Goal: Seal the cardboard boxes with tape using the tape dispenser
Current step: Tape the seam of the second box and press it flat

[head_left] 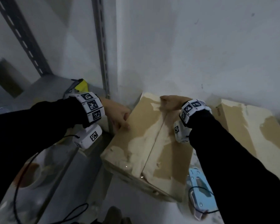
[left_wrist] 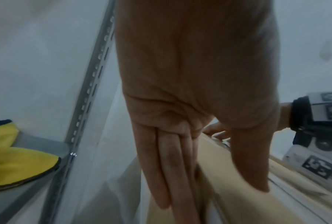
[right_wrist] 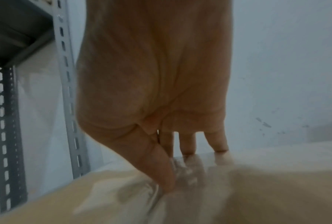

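Note:
A cardboard box with its top flaps folded shut stands tilted against the wall; its seam runs down the middle. My left hand lies at its left edge, with straight fingers down the side and the thumb on top of the box. At the far edge my right hand has its thumb pressing on crinkled clear tape, the other fingers reaching over the box. A light blue tape dispenser lies near the front right, partly hidden under my right arm.
A second cardboard box stands to the right against the white wall. A slotted metal rack upright and grey shelf with a yellow cloth are on the left. A brown tape roll lies lower left.

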